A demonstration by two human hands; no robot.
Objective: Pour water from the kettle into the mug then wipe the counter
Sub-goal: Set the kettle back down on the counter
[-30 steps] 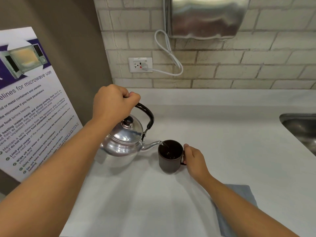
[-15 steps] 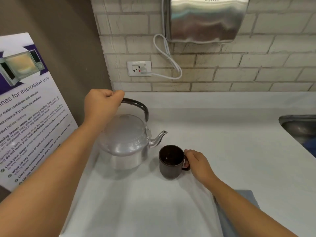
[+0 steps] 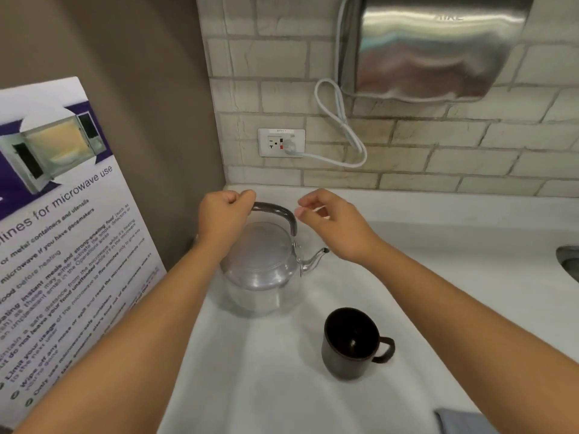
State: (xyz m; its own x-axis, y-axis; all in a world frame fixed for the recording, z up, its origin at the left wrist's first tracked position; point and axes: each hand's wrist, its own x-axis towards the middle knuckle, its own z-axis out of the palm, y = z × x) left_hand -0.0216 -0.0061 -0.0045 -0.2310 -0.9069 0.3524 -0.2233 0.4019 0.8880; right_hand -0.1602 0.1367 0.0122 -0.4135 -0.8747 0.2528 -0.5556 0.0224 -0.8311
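Rounded shiny metal kettle [image 3: 261, 270] stood upright on white counter [image 3: 423, 277], black handle gripped by left hand [image 3: 224, 216]. Right hand [image 3: 336, 223] held above spout, fingers loosely curled, apparently empty. Dark brown mug [image 3: 349, 343] set near kettle, untouched.

Cloth [image 3: 460, 421] and sink [image 3: 568, 263] cut off by edges.

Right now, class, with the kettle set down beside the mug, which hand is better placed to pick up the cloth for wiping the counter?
Right. The right hand is empty and on the cloth's side; the left hand grips the kettle handle, farther away.
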